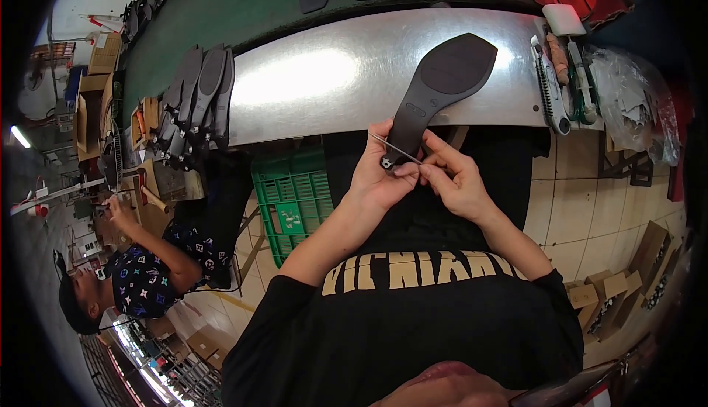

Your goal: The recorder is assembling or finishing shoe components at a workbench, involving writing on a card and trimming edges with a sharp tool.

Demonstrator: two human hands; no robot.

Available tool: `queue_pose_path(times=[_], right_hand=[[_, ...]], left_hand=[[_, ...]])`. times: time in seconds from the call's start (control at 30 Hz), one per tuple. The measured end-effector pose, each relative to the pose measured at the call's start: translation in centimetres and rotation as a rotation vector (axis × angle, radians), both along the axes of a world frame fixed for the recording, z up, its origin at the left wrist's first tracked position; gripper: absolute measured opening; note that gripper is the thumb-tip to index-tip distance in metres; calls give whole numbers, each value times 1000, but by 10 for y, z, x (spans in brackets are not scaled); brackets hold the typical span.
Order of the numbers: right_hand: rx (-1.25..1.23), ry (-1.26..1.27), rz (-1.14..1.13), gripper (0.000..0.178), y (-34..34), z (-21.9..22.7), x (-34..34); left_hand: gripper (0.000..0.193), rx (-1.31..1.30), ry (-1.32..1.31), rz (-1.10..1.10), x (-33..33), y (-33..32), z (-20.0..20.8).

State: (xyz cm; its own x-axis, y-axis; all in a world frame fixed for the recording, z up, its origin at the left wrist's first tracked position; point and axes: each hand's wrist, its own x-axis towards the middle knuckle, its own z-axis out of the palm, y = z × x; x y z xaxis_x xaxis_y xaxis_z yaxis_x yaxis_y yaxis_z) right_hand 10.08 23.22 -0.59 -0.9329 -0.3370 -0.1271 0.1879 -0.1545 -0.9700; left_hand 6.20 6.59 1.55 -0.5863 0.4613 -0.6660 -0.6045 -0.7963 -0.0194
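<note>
A black shoe sole [442, 86] points away from me, its broad toe end over the metal table and its narrow heel end in my left hand [377, 178]. The fingers of that hand are closed round the heel end, which shows a small pale spot at its tip. Across the narrow part runs a thin, light-coloured strip or rod [398, 148]; its exact kind cannot be made out. My right hand [459, 185] pinches the near end of this thin piece, close to my left thumb.
The shiny metal table edge [310, 86] lies before me, with a green conveyor belt [251, 5] carrying soles beyond. Several black soles [210, 86] are piled at left. Cutters [549, 86] and a plastic bag [638, 97] lie right. Below stands a green crate [295, 200]; a co-worker [151, 267] sits left.
</note>
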Motion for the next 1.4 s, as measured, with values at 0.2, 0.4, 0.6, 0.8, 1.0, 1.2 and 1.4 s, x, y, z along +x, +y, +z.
queue_pose_path(times=[0.2, 0.4, 0.6, 0.8, 1.0, 1.2, 1.4], right_hand=[[-149, -43, -86, 43, 2, -8, 0], [-275, -247, 132, 58, 2, 9, 2], [-256, -408, 145, 57, -9, 7, 4], [-712, -634, 143, 43, 2, 2, -3], [174, 95, 24, 21, -4, 14, 5], [550, 600, -158, 14, -14, 17, 1], [388, 627, -48, 14, -17, 28, 9]], left_hand=[[23, -31, -93, 42, 3, 5, 6], [34, -350, 39, 87, 1, 4, 0], [80, -1049, 669, 256, -3, 2, -14], [90, -1013, 704, 207, -5, -7, -19], [100, -1042, 705, 192, -10, -17, -3], [105, -1158, 771, 122, -7, -20, 9], [94, -657, 600, 180, -13, -33, -5]])
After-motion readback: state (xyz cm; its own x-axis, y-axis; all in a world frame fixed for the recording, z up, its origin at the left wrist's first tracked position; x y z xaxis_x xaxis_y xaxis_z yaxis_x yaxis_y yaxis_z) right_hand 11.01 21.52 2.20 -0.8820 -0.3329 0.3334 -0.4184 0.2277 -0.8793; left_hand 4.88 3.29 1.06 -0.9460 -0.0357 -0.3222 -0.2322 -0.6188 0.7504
